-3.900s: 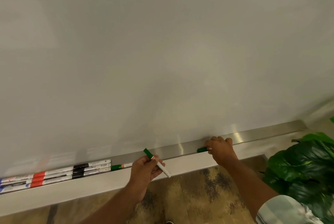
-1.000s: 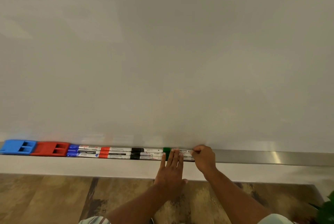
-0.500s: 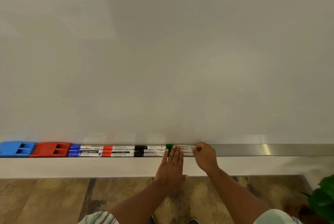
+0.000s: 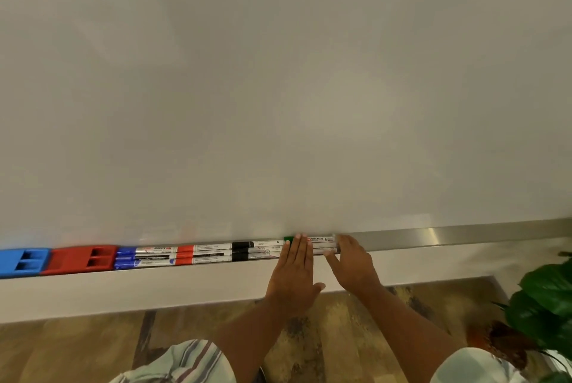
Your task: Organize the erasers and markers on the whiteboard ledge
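On the metal ledge [image 4: 433, 235] under the whiteboard [image 4: 278, 88] lies a row of objects. From the left come a blue eraser [image 4: 23, 262], a red eraser [image 4: 82, 259], then blue-capped markers [image 4: 140, 257], red-capped markers [image 4: 202, 254], black-capped markers [image 4: 255, 249] and green-capped markers [image 4: 320, 240]. My left hand [image 4: 295, 274] lies flat, its fingers stretched over the green caps. My right hand [image 4: 351, 262] is flat too, fingers against the right ends of the green markers. Neither hand grips anything. Most of the green markers are hidden under my fingers.
The ledge runs bare to the right of my hands. A white base [image 4: 154, 289] sits below the ledge, above a wood-patterned floor [image 4: 77, 348]. A green leafy plant [image 4: 544, 311] stands at the lower right.
My right hand has gone from a pinching fist at the marker ends to flat, spread fingers. The left hand stays flat over the green caps. The view has tilted slightly.
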### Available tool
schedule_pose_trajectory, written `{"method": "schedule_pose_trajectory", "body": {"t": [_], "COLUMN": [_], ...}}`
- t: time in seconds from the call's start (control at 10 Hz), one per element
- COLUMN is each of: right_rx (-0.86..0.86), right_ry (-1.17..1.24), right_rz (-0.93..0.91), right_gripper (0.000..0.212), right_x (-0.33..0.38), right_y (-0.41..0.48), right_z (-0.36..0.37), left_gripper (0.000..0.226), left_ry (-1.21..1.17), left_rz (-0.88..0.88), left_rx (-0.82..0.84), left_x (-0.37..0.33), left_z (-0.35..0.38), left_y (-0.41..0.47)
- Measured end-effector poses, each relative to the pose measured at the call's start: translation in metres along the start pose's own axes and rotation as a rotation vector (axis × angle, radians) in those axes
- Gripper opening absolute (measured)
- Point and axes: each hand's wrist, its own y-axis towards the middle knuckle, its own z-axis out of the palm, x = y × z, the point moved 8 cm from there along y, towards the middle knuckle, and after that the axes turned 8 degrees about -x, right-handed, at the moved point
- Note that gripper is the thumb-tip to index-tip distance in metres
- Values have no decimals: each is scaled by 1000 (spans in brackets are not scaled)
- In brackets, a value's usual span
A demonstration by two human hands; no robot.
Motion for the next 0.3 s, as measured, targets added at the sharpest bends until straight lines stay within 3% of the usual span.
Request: {"method": "schedule_pose_trajectory", "body": {"t": [0.2,0.3], "right_rx": [67,66], "right_ry": [-263,-332], "right_rz": [-108,-182], "right_gripper": [78,82], "right_x": [-4,-3], "right_y": [-21,-34], "right_z": [-3,-18], "left_gripper": [100,101], "left_ry": [51,59], "left_rz": [-42,-84], "left_rx": [8,-36], "left_x": [-3,-8], "left_z": [-24,-40], "left_y": [-20,-34]}}
